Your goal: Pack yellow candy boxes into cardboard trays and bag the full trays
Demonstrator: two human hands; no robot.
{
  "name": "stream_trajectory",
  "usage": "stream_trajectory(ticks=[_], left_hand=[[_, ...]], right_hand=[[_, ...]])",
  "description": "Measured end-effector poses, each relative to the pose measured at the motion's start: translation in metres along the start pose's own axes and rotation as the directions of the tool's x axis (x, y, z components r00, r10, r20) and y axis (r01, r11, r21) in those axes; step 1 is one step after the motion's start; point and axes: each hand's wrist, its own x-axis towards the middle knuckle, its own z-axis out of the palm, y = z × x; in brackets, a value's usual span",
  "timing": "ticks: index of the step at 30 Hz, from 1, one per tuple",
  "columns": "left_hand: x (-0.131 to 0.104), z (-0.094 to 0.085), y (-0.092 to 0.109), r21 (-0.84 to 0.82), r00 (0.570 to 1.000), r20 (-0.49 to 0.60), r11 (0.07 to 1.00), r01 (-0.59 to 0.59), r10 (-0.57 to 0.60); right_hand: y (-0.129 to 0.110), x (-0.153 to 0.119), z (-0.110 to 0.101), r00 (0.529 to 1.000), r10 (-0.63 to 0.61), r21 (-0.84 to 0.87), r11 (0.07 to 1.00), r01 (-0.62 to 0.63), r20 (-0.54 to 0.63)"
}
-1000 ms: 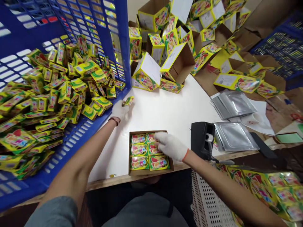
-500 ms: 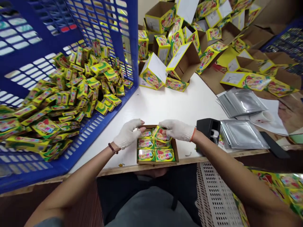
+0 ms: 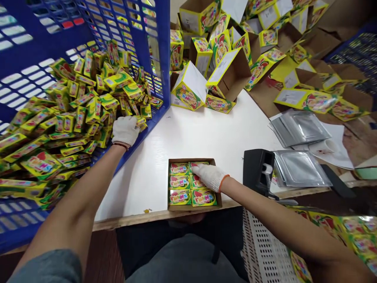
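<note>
Both my hands wear white knit gloves. My left hand (image 3: pixel 126 131) reaches into the blue crate at its right edge, on the heap of small yellow-green packs (image 3: pixel 79 106); its fingers curl down over a pack there, and what they grip is hard to make out. My right hand (image 3: pixel 209 175) rests on packs at the upper right of an open cardboard box (image 3: pixel 218 199), fingertips on the top right pack (image 3: pixel 193 165). Inside the box, small packs lie flat in two columns of three. Part of the right column is hidden under that hand.
The blue crate (image 3: pixel 163 51) stands at the left of the white table (image 3: pixel 153 157). Printed cartons (image 3: pixel 226 74) pile up at the back. A black tape dispenser (image 3: pixel 255 169) and silver sheets (image 3: pixel 303 169) lie on the right, above a white basket (image 3: pixel 265 243).
My left hand has moved from the box up and left to the heap in the crate. My right hand has lowered the pack it held into the box's upper right place.
</note>
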Motion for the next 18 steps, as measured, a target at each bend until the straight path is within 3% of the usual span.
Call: stream_trajectory(ticks=[3, 5, 8, 10, 11, 13, 16, 18], left_hand=[[-0.016, -0.011, 0.029, -0.248, 0.997, -0.062, 0.968, 0.034, -0.051], [-0.042, -0.017, 0.058, -0.476, 0.998, -0.031, 0.879, 0.025, -0.045], [-0.093, -0.017, 0.102, -0.635, 0.992, 0.11, 0.772, 0.026, 0.057], [-0.127, -0.01, 0.123, -0.791, 0.95, 0.289, 0.589, 0.166, 0.121], [-0.141, -0.005, 0.129, -0.816, 0.927, 0.351, 0.529, 0.233, 0.132], [-0.162, 0.009, 0.133, -0.812, 0.896, 0.428, 0.484, 0.325, 0.116], [-0.18, 0.033, 0.133, -0.753, 0.889, 0.456, 0.553, 0.358, 0.046], [-0.187, 0.05, 0.134, -0.71, 0.895, 0.445, 0.617, 0.339, 0.021]], right_hand=[[0.006, -0.004, -0.003, 0.986, 0.033, 0.278, 0.961, 0.014, -0.165], [0.006, -0.008, -0.014, 0.931, 0.115, 0.485, 0.871, 0.073, -0.347], [0.007, -0.014, -0.037, 0.817, 0.196, 0.614, 0.756, 0.226, -0.542], [0.013, -0.018, -0.048, 0.786, 0.133, 0.584, 0.744, 0.323, -0.604], [0.017, -0.019, -0.05, 0.788, 0.084, 0.556, 0.753, 0.35, -0.61], [0.028, -0.02, -0.047, 0.836, 0.003, 0.512, 0.791, 0.334, -0.549], [0.036, -0.016, -0.033, 0.935, -0.011, 0.414, 0.895, 0.168, -0.355], [0.032, -0.012, -0.023, 0.964, 0.031, 0.264, 0.964, 0.041, -0.264]])
